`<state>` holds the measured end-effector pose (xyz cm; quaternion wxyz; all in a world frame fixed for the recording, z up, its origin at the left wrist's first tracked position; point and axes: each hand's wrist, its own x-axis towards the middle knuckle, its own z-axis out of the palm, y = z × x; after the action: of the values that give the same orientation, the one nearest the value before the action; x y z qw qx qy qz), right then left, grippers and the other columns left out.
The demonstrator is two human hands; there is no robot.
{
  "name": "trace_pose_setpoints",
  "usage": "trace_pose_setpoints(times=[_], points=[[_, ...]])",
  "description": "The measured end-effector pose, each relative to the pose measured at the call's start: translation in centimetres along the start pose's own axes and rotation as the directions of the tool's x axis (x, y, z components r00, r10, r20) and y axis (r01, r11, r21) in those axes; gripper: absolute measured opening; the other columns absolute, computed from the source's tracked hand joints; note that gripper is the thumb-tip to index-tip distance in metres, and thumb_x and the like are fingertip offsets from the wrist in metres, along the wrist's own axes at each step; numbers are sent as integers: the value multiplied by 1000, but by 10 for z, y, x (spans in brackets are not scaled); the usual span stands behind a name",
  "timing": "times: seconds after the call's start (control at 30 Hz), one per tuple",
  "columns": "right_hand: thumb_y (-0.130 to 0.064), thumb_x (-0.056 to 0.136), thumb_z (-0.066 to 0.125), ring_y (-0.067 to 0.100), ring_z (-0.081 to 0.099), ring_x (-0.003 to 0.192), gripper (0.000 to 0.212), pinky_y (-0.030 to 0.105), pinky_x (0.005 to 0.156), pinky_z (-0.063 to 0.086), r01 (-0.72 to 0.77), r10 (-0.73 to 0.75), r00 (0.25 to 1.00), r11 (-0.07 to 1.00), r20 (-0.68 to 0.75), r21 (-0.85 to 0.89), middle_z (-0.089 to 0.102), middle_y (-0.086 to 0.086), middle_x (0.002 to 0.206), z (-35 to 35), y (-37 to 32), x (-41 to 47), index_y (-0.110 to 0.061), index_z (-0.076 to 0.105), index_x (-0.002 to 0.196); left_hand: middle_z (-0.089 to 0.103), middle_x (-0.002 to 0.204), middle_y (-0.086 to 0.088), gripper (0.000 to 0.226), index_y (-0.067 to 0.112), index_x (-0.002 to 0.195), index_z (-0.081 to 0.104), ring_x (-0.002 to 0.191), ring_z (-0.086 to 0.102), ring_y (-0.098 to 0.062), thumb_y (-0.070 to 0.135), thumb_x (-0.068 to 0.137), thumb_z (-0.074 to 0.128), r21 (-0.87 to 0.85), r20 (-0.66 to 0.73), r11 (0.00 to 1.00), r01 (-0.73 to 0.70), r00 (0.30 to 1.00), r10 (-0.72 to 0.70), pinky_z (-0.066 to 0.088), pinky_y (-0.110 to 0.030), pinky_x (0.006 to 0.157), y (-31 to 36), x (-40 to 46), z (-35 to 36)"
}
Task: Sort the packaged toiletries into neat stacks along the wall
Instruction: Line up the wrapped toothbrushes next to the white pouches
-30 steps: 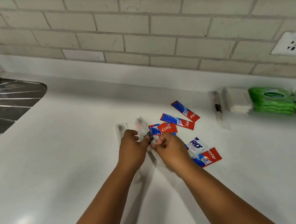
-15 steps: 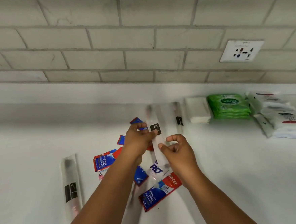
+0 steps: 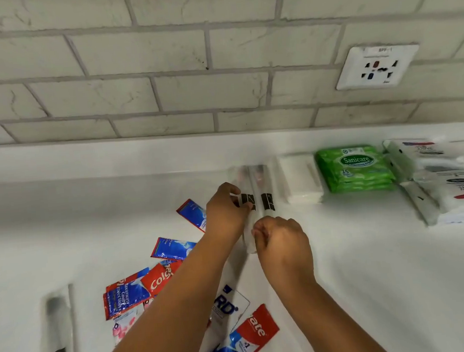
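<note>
Both hands meet on one clear toothbrush packet (image 3: pixel 246 202). The left hand (image 3: pixel 226 213) has its fingers curled over the upper part, thumb pressed beside the black label, so its grip is clamped on the packet. The right hand (image 3: pixel 280 239) is bunched at the lower end; its fingertips look pinched on the wrapper's tail, though the blur makes it hard to be sure they are actually holding it. The packet lies lengthwise toward the wall, touching a second clear toothbrush packet (image 3: pixel 265 192) already placed there.

Just to the right along the wall sits a white folded stack (image 3: pixel 300 182), then the green Sanicare wipes (image 3: pixel 355 170) piled neatly, then a looser heap of white soap packets (image 3: pixel 445 177) at the far right. That row looks mostly settled, apart from the last heap, which leans unevenly.

Nearer the person, the counter (image 3: pixel 383 275) holds what is left: red and blue Colgate sachets (image 3: pixel 150 286) scattered at all angles, a white sachet with blue lettering (image 3: pixel 230 305) partly under the left forearm, a small pink-printed packet (image 3: pixel 123 325), and another toothbrush packet (image 3: pixel 56 333) lying apart at the lower left.

I would judge the job a little past halfway: the toothbrush pile is just starting, and the sachets are not yet gathered.
</note>
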<state>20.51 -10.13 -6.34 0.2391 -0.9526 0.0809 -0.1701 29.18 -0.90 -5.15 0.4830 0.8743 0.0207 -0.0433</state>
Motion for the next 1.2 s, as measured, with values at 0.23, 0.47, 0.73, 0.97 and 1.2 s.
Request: trace_pose_setpoints(times=[0.23,0.47,0.73,0.97,1.2], points=[[-17,85,68,25,52,101,19,33,81,49,-51,56,995,997,-84,59,59,9,107,8,5,-3,-15,70,103,58,104,-6,24,12,107,61,86,57,-17,25,87,66,221,-8,972,-78,997,82,36,-20,70,0,2,5],[-17,87,65,28,55,108,20,38,91,50,-16,18,999,999,-50,37,62,11,115,14,19,-4,-10,70,105,56,119,-9,28,10,115,65,101,59,-21,24,91,61,342,89,925,-168,985,146,38,-19,83,0,-10,4],[-19,87,65,28,54,108,21,38,91,50,-11,11,1000,1000,-12,9,63,10,115,12,17,-3,-11,70,106,55,121,-10,29,10,117,64,104,58,-22,27,94,57,363,76,918,-161,987,143,35,-18,80,-1,-11,6],[-31,84,65,26,52,106,25,38,87,48,39,-41,998,999,-49,-36,63,6,113,-7,-5,-7,-19,69,106,56,124,-10,33,9,123,60,103,60,-21,26,95,55,261,-52,948,-184,978,204,42,-21,86,-6,-33,-18],[-45,92,53,16,42,119,38,30,97,40,98,-97,989,995,112,1,53,-2,129,-13,-60,-38,-25,58,124,58,121,-5,26,12,119,62,100,60,-15,22,96,53,192,-239,975,-115,958,160,39,-16,82,-34,-88,-80]])
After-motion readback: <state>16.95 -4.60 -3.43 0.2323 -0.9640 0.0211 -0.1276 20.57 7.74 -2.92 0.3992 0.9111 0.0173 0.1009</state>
